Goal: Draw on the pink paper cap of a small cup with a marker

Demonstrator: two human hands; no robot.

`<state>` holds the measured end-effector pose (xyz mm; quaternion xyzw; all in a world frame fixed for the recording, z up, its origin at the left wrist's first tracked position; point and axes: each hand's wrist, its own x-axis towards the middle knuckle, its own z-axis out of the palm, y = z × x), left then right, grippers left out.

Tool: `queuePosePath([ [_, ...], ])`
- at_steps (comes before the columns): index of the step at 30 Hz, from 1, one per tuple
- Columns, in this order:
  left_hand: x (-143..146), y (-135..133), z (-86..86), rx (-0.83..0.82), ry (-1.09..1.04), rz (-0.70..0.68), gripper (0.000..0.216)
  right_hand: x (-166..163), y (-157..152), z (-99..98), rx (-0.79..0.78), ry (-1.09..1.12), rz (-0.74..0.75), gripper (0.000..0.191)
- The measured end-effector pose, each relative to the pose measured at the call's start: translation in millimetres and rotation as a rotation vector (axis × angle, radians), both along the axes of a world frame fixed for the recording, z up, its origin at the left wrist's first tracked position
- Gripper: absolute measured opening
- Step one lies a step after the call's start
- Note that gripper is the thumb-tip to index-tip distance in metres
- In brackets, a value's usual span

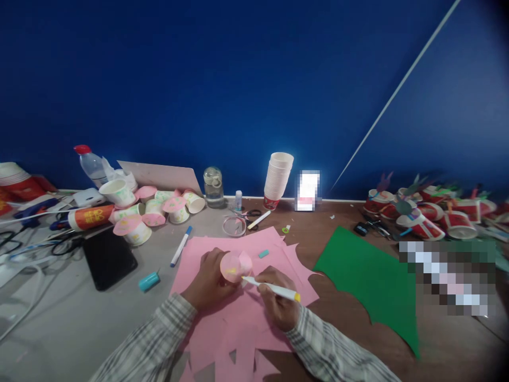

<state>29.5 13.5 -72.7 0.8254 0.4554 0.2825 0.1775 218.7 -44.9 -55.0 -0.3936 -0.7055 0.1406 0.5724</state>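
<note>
My left hand (210, 278) is wrapped around a small paper cup with pink paper discs (230, 267) on it; the fingers hide most of the cup. The front disc carries a few yellow marks. In my right hand (280, 307) is a white marker with a yellow end (278, 290), gripped like a pen. Its yellow tip touches or nearly touches the right side of the disc. Both hands are above sheets of pink paper (214, 345), some cut along the edges. A small teal piece (264, 254) lies on the pink paper beyond my right hand.
Pink-topped paper cups (175, 209), a black phone-like slab (109, 260) and a blue marker (181, 246) lie left. Behind stand a glass bottle (213, 188) and a cup stack (278, 178). Green paper (369, 281) and red cups (457, 225) are right.
</note>
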Motion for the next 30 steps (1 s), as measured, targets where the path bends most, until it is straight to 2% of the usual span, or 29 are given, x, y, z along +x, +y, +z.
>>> queuePosePath([
  [7, 0.0, 0.3, -0.5, 0.012, -0.008, -0.005, 0.048, -0.2, 1.0, 0.1, 0.012, 0.007, -0.020, 0.015],
  [14, -1.3, 2.0, -3.6, 0.006, 0.007, -0.008, 0.052, 1.9, -2.1, 2.1, 0.011, 0.025, 0.008, 0.017],
  [21, -2.7, 4.0, -6.9, 0.056, 0.020, -0.018, 0.052, -1.2, -2.5, 1.3, 0.088, -0.003, 0.075, 0.015],
  [30, -2.8, 2.7, -5.0, -0.016, 0.006, -0.011, 0.054, 1.6, -0.9, -0.4, 0.066, -0.039, 0.023, 0.016],
])
